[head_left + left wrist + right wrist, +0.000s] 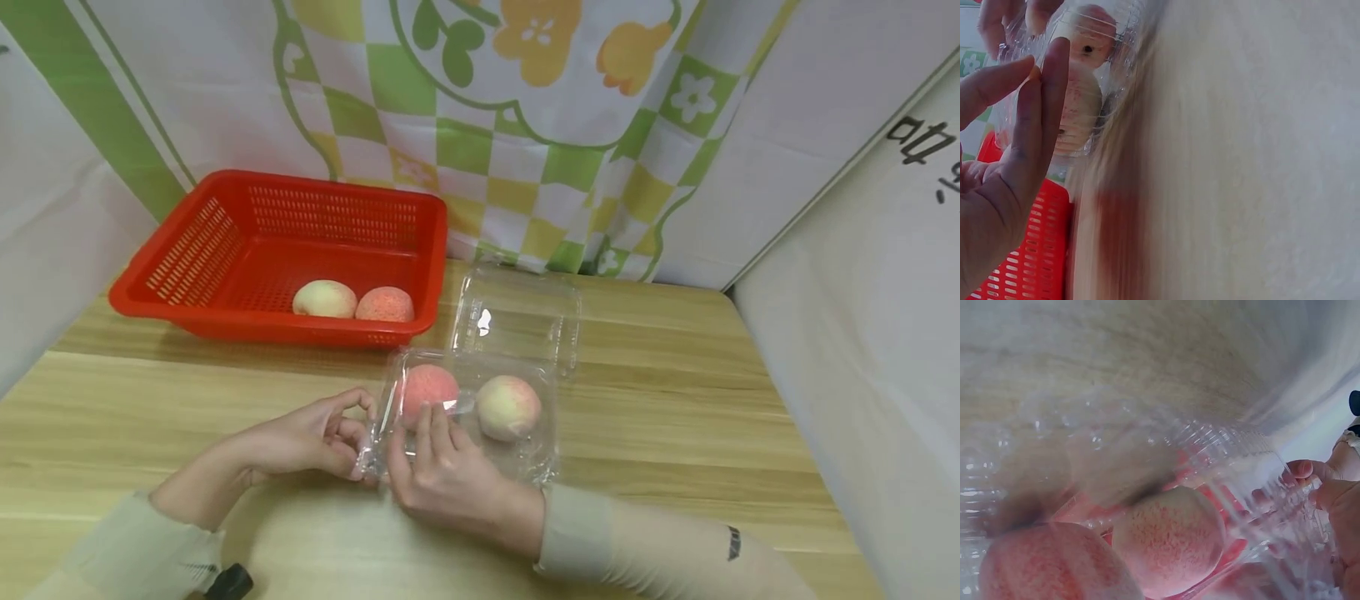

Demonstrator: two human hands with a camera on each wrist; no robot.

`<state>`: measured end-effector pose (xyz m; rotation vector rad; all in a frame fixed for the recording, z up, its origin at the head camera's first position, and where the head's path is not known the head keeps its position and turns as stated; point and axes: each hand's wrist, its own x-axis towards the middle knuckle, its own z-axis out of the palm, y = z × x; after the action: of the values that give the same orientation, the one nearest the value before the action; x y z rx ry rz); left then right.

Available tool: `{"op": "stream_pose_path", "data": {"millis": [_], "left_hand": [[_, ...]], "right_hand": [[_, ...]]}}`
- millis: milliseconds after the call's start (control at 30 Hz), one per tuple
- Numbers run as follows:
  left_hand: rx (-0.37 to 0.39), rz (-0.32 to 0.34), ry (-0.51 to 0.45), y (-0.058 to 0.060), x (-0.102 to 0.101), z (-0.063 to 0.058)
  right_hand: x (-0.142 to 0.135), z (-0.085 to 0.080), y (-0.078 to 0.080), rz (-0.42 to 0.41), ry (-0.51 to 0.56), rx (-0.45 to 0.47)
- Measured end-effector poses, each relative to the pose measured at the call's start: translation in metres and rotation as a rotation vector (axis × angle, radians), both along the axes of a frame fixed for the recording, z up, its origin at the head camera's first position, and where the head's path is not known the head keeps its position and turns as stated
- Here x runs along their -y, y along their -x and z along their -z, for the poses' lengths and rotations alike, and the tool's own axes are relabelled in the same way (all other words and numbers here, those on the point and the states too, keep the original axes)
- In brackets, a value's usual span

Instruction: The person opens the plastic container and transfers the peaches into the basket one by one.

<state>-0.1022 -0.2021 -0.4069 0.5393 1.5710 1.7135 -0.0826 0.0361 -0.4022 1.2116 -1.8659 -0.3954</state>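
Note:
A clear plastic clamshell box (551, 442) stands in front of me with its lid (517, 321) folded back. Two peaches lie in its base, a pink one (429, 385) on the left and a paler one (510, 407) on the right. My left hand (303, 437) pinches the box's left edge with bent fingers; the left wrist view shows that hand (1013, 140) close against the plastic. Over the front left of the box, my right hand (453, 483) reaches in with fairly straight fingers that touch the pink peach. Its palm is partly hidden in the right wrist view.
A red slotted basket (277, 325) stands at the back left, holding a pale peach (324, 298) and a pink peach (385, 305). Behind the wooden table (660, 433) hangs a checked, flowered curtain (517, 167). White walls flank both sides.

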Motion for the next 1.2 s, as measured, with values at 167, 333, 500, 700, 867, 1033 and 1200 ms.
{"op": "stream_pose_path", "data": {"millis": [167,333,500,700,867,1033,1200], "left_hand": [[0.007,-0.004,0.036,-0.003,-0.006,-0.002],[0.043,-0.047,0.063,-0.008,-0.006,-0.003],[0.088,-0.067,0.045,-0.008,-0.002,-0.003],[0.177,-0.088,0.007,-0.008,-0.003,0.000],[0.172,-0.168,0.117,-0.009,-0.010,-0.001],[0.169,-0.178,0.156,-0.010,-0.013,-0.004],[0.166,-0.172,0.162,-0.011,-0.012,-0.004]], "right_hand": [[0.004,-0.002,0.002,0.001,0.042,-0.022],[0.001,-0.005,0.005,0.003,0.078,0.007],[-0.007,-0.010,0.003,0.027,0.093,0.091],[-0.021,-0.016,0.001,0.051,0.102,0.231],[-0.043,-0.019,-0.001,0.075,0.126,0.438],[-0.072,-0.023,0.000,0.083,0.138,0.619],[-0.100,-0.023,0.003,0.048,0.154,0.748]]}}
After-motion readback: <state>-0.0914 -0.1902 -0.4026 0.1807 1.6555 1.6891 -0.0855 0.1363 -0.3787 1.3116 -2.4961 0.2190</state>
